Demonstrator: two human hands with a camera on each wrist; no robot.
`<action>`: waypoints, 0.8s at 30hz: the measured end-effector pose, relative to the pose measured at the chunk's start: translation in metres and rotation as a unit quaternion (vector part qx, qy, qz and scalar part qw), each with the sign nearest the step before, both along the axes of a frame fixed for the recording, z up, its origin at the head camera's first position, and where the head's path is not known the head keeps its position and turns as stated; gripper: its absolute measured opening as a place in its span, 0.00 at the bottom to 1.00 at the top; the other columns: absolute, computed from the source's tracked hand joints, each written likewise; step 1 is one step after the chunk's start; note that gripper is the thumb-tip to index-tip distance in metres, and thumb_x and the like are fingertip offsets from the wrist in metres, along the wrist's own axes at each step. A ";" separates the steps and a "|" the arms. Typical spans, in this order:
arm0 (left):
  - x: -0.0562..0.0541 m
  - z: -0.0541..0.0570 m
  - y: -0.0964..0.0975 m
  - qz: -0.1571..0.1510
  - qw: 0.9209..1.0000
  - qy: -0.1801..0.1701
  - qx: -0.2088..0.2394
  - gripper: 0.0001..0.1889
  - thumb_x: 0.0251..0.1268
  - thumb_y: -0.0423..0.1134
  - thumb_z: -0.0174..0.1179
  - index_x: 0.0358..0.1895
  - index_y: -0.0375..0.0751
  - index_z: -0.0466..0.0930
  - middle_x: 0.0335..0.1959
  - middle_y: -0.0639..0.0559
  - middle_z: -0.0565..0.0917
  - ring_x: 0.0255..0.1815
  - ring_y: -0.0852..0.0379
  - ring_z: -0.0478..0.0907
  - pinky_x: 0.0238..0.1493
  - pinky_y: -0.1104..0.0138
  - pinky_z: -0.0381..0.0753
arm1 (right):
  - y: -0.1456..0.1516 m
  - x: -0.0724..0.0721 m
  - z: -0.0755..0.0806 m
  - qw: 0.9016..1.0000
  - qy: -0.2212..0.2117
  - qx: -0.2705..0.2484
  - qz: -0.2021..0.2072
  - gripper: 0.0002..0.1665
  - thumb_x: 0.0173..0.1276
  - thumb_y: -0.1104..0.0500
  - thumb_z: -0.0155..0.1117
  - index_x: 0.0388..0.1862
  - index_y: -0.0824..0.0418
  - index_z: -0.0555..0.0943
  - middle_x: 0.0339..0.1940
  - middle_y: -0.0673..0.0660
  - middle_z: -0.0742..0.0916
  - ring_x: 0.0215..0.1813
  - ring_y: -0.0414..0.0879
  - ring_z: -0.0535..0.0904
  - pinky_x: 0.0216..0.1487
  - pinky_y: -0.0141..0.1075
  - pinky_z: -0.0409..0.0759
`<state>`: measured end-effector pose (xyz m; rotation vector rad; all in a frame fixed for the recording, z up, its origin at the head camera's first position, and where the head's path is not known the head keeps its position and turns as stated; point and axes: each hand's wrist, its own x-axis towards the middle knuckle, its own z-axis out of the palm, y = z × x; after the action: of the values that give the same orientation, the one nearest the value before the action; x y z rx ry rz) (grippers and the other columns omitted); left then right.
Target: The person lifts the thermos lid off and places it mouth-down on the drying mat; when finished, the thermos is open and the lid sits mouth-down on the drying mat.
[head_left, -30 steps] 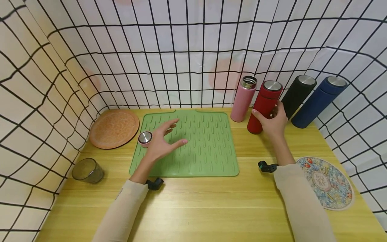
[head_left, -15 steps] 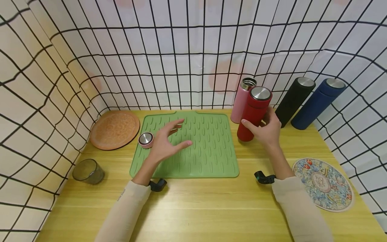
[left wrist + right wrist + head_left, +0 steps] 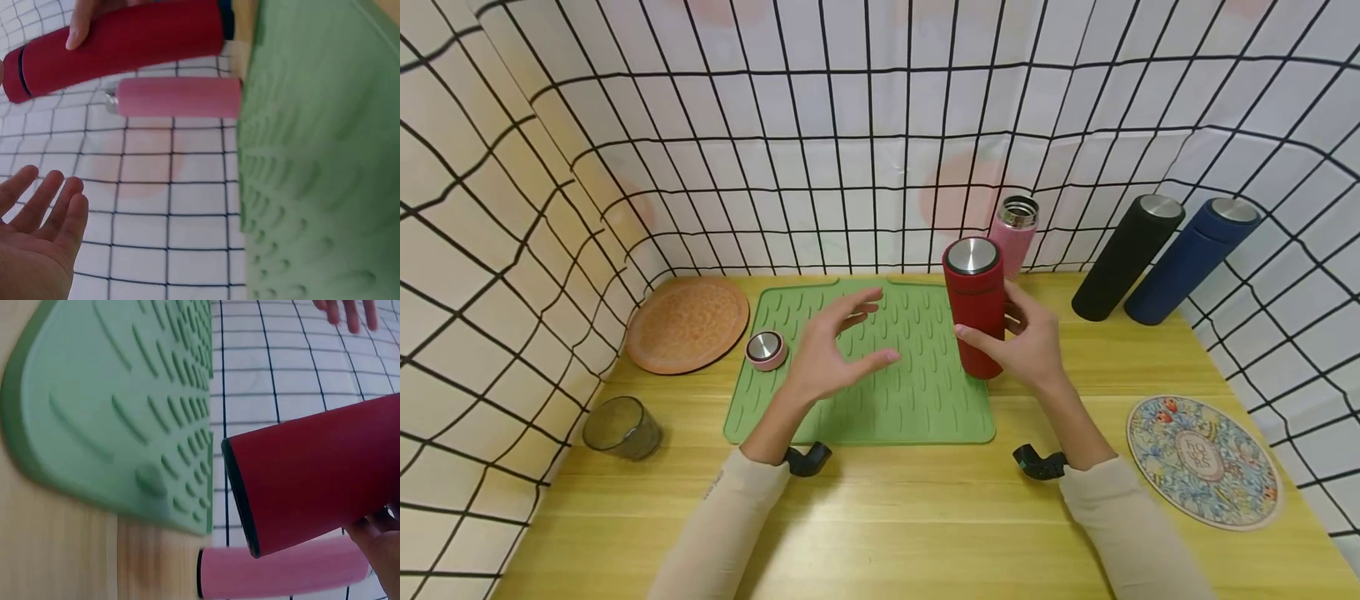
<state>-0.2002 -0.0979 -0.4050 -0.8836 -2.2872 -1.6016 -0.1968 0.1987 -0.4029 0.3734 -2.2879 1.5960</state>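
My right hand (image 3: 1026, 337) grips a red thermos bottle (image 3: 976, 312) around its body, thumb in front. The bottle has a steel-topped lid and leans slightly. In the right wrist view its dark base (image 3: 240, 497) hangs clear of the green mat (image 3: 119, 406). My left hand (image 3: 835, 350) is held over the mat with fingers spread and nothing in them. A small pink bottle cap (image 3: 767, 350) with a steel top sits on the mat's left side, beside that hand. Behind the red bottle stands the lidless pink thermos bottle (image 3: 1015, 237), partly hidden by it.
A black bottle (image 3: 1127, 258) and a blue bottle (image 3: 1192, 261) stand at the back right. On the left lie a round orange-brown mat (image 3: 687, 325) and a smoky glass (image 3: 622, 427). A patterned round mat (image 3: 1204, 462) lies at the right. A grid-covered cloth wall (image 3: 850, 150) encloses the table.
My right hand has lifted the red bottle from beside the black one and carried it left and nearer, over the mat's right edge. My left hand has shifted slightly right.
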 end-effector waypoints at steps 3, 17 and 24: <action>0.004 0.008 0.007 -0.009 1.000 -0.007 0.019 0.45 0.51 0.34 0.79 0.76 0.44 0.69 0.72 0.47 0.76 0.69 0.48 0.77 0.71 0.54 0.77 | -0.010 0.003 -0.001 0.999 -0.019 0.008 0.028 0.38 0.57 0.57 0.82 0.68 0.47 0.80 0.57 0.52 0.88 0.55 0.46 0.84 0.53 0.31 0.86; 0.019 0.032 0.016 -0.151 0.984 0.003 0.099 0.44 0.64 0.58 0.70 0.78 0.42 0.64 0.72 0.45 0.74 0.69 0.48 0.75 0.67 0.56 0.81 | -0.033 0.016 0.001 0.970 -0.033 0.051 0.234 0.39 0.53 0.60 0.82 0.66 0.49 0.81 0.55 0.50 0.88 0.53 0.48 0.84 0.52 0.43 0.89; 0.026 0.041 0.012 -0.246 0.960 -0.008 0.133 0.38 0.69 0.45 0.68 0.75 0.29 0.64 0.71 0.31 0.71 0.68 0.44 0.75 0.69 0.55 0.79 | -0.024 0.019 0.007 0.939 -0.076 0.017 0.335 0.35 0.58 0.60 0.77 0.66 0.57 0.79 0.55 0.54 0.87 0.54 0.52 0.84 0.51 0.45 0.89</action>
<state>-0.1742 -0.0856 -0.3638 -1.4434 -1.8835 -2.0527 -0.1782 0.1745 -0.3960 1.1796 -2.4513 1.9327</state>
